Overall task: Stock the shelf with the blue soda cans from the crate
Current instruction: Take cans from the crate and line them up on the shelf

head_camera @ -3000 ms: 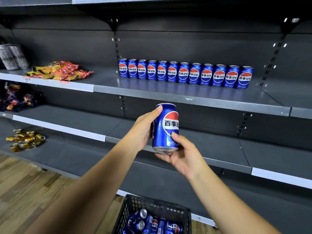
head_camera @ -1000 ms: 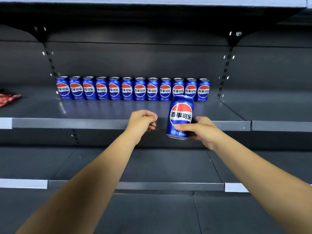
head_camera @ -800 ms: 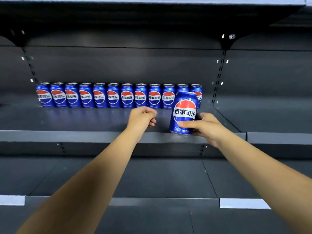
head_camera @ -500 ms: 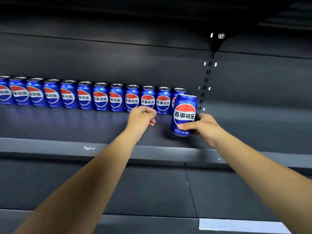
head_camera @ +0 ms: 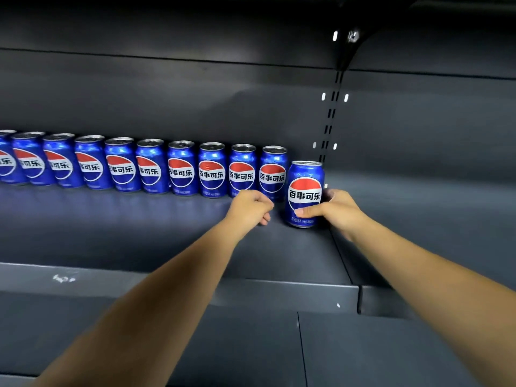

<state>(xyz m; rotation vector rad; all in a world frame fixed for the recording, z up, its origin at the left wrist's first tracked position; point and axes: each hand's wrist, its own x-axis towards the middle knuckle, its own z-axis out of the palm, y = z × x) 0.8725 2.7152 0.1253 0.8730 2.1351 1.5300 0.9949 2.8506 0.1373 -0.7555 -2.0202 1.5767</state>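
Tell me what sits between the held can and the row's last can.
Nothing: in the head view, only bare dark shelf shows between the held blue soda can and the row's last can.

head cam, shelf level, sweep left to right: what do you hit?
row of blue cans → left hand, curled, holding nothing → held can → right hand gripping it → slotted upright behind → bare shelf section.
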